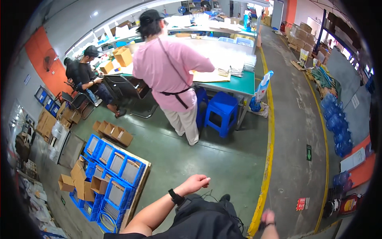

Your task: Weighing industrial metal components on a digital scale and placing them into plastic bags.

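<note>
My left hand (194, 184) is held in front of my body over the green floor, its fingers curled in and nothing visible in them. A dark watch (175, 196) is on that wrist. Low at the right, by the yellow floor line, hangs my right hand (268, 217), smeared by motion so its fingers cannot be read. Neither hand touches any object that I can see. Nearest to my left arm is a pallet (137, 191) bearing blue crates (131, 171) filled with flat grey pieces, and opened cardboard boxes (81, 179).
A person in pink (171, 67) stands at a green-topped workbench (242, 84), beside blue stools (222, 113). Another person (89, 71) sits further left. Cardboard boxes (113, 132) lie on the floor. A yellow line (268, 159) borders the grey aisle; blue water bottles (338, 127) line its right.
</note>
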The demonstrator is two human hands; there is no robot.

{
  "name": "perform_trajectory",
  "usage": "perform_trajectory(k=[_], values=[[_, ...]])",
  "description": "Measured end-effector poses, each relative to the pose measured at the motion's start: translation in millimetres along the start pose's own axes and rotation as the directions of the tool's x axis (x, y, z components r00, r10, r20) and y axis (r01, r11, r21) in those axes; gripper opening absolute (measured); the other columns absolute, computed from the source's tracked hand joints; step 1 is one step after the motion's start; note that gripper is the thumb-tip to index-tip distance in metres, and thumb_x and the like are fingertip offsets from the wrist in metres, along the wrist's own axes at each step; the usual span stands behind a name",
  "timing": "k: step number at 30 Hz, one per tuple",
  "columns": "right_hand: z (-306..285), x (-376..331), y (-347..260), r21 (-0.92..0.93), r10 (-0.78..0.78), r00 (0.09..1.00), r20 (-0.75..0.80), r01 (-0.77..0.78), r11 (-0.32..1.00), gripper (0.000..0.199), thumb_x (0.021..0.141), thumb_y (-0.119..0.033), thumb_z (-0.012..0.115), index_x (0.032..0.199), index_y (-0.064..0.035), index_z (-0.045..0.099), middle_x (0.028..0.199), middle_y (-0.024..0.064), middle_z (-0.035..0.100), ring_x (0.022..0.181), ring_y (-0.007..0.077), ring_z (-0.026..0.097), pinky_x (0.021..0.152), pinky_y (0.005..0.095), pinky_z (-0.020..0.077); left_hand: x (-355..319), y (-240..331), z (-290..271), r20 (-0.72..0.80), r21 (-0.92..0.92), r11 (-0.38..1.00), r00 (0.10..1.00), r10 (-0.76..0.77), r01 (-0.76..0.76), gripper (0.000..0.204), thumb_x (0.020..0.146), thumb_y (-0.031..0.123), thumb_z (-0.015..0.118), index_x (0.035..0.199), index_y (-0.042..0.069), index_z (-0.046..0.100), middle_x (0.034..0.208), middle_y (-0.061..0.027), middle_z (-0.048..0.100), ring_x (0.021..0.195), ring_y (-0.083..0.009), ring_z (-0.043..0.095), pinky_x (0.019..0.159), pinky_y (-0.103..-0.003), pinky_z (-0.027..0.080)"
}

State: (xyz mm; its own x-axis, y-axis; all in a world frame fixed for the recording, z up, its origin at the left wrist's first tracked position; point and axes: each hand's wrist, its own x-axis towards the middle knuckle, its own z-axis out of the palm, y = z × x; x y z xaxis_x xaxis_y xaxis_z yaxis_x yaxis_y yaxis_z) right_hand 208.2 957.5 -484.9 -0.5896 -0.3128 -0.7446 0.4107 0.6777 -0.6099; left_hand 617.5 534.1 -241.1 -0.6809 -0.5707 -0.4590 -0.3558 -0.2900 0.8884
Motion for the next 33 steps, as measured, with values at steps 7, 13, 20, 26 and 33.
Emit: perform_trajectory(k=[7,13,20,26,33], values=[[120,117,-460,0.040,-0.627,0.734,0.261,0.640,0.767,0.022,0.098,-0.023,0.053,0.091,-0.0057,0.064,0.073,0.0001,0.061,0.062,0.0081,0.054,0.056,0.0238,0.0428,125,96,-36,-0.167,0.032,0.999,0.985,0.045,-0.040,0.032,0.099,0.029,0.051,0.090,0.003,0.066,0.080,-0.0016,0.066,0.078,-0.0100,0.057,0.073,-0.027,0.047],[228,141,-628,-0.070,-0.532,0.689,0.493,0.641,0.765,0.020,0.098,-0.021,0.055,0.098,-0.0037,0.065,0.081,0.0003,0.064,0.075,0.0085,0.061,0.071,0.0226,0.0493,313,154,-88,-0.120,0.031,0.995,0.988,0.093,-0.090,0.032,0.099,0.029,0.052,0.087,0.002,0.065,0.078,-0.0019,0.066,0.076,-0.0101,0.058,0.072,-0.027,0.047],[266,199,-792,-0.207,-0.556,0.653,0.514,0.723,0.659,0.017,0.094,-0.017,0.059,0.100,-0.0020,0.065,0.080,0.0005,0.064,0.075,0.0080,0.061,0.071,0.0245,0.0509,487,264,-124,-0.060,0.075,0.968,0.967,0.246,-0.242,0.034,0.097,0.033,0.055,0.085,0.002,0.065,0.073,-0.0028,0.065,0.070,-0.0096,0.059,0.064,-0.027,0.047],[323,292,-941,-0.299,-0.605,0.533,0.592,0.842,0.449,0.021,0.090,-0.015,0.064,0.107,-0.0020,0.061,0.088,0.0016,0.063,0.077,0.0084,0.060,0.071,0.0248,0.0501,583,313,-151,-0.143,0.007,0.973,0.963,0.229,-0.230,0.035,0.097,0.033,0.056,0.087,0.000,0.064,0.073,-0.0036,0.065,0.068,-0.0097,0.059,0.064,-0.027,0.047],[453,461,-1085,-0.431,-0.804,0.087,0.589,0.875,-0.220,0.074,0.070,-0.036,0.082,0.127,-0.0011,0.049,0.111,0.0175,0.061,0.097,0.0248,0.061,0.079,0.0364,0.0511,690,331,-162,-0.333,-0.082,0.994,0.942,0.037,-0.068,0.030,0.098,0.025,0.055,0.087,-0.001,0.063,0.078,-0.0037,0.065,0.076,-0.0103,0.061,0.072,-0.026,0.049]])
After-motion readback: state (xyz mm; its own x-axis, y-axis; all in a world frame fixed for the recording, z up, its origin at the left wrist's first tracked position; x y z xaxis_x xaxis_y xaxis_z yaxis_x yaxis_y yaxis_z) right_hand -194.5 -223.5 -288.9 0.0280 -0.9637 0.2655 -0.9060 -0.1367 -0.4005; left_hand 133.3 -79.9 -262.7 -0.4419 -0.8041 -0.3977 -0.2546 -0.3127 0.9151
